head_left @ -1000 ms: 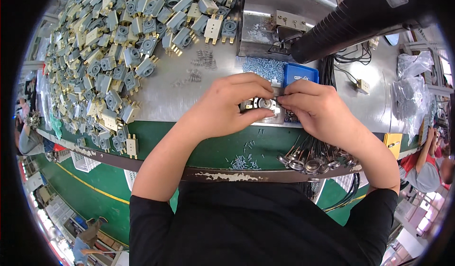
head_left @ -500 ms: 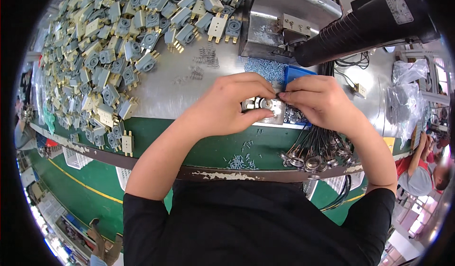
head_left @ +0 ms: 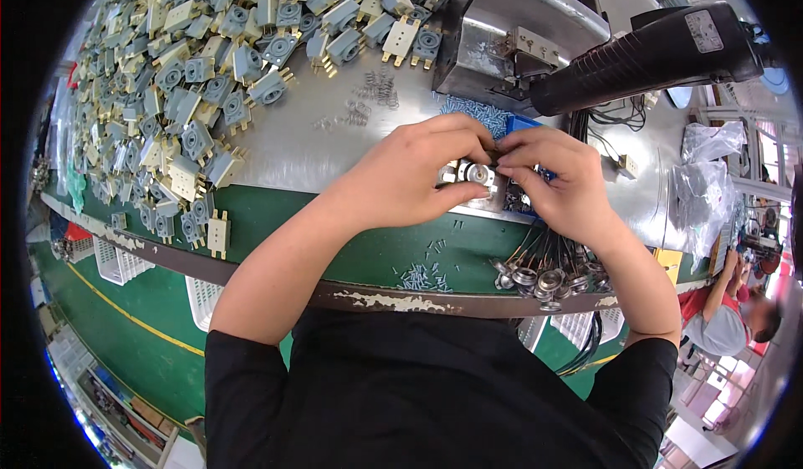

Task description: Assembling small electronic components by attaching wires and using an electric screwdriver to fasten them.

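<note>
My left hand (head_left: 431, 172) curls around a small part with a round metal top (head_left: 477, 176), the thumb along its near side and the fingers at its far side. That part rests at a metal plate (head_left: 495, 205) near the bench's edge. Beside it my right hand (head_left: 556, 172) has thumb and forefinger pinched together, close to the left fingertips; whatever sits in the pinch is too small to make out. A blue tray (head_left: 523, 124) of small metal pieces lies partly hidden under the right hand. Round metal discs on black wires (head_left: 548, 282) hang below that hand.
A large heap of grey and cream plug-like housings (head_left: 196, 139) covers the left side. Loose springs (head_left: 378, 89) and screws (head_left: 468, 111) lie beyond my hands, more screws (head_left: 422, 277) on the green edge. A black power-tool body (head_left: 644, 59) juts in from the right. Another person (head_left: 728, 323) works far right.
The whole view has shifted slightly. My hands stay together at the small part, the right fingers now lying closer against the left fingertips.
</note>
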Motion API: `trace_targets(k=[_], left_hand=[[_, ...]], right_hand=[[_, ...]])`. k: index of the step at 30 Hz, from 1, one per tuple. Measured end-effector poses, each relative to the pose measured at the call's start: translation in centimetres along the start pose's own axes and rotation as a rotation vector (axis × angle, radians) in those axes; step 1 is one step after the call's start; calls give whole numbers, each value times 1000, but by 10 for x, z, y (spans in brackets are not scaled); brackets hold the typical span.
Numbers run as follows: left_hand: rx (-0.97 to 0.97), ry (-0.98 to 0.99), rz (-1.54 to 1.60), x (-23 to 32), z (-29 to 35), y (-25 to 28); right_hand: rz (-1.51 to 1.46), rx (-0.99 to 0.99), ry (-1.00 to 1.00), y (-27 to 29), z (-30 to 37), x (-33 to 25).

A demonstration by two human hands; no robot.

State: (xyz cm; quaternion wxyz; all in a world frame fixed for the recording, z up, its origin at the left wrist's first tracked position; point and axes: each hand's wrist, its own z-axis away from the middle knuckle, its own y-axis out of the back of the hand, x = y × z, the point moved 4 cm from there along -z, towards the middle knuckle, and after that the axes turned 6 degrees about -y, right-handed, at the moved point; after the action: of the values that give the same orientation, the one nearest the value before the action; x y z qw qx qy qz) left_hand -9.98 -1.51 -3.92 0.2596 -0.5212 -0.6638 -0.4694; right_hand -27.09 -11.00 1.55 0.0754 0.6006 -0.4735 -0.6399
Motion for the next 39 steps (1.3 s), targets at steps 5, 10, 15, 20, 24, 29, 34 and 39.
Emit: trace_targets(k=[5, 10, 15, 20, 24, 29, 34, 39], left_hand=[[5, 12, 7, 0, 1, 1], [9, 4, -17, 1, 2, 1], [6, 9, 0, -1, 0, 0], [-2, 26, 5, 3, -3, 2], [45, -36, -26, 1, -1, 0], [-31, 17, -1, 3, -4, 0], [-31, 5, -10, 2, -4, 0], [-47, 12, 14, 1, -6, 0]], right_hand=[[15, -105, 116, -1, 0, -3], [-145, -149, -269, 4, -3, -1], [-121, -176, -330, -3, -7, 1], [-155, -76, -284, -7, 3, 4], [118, 30, 13, -4, 6, 5], [-220, 419, 309, 63, 25, 16], [-813, 413, -59, 86, -39, 30], [-457, 155, 169, 73, -61, 11]])
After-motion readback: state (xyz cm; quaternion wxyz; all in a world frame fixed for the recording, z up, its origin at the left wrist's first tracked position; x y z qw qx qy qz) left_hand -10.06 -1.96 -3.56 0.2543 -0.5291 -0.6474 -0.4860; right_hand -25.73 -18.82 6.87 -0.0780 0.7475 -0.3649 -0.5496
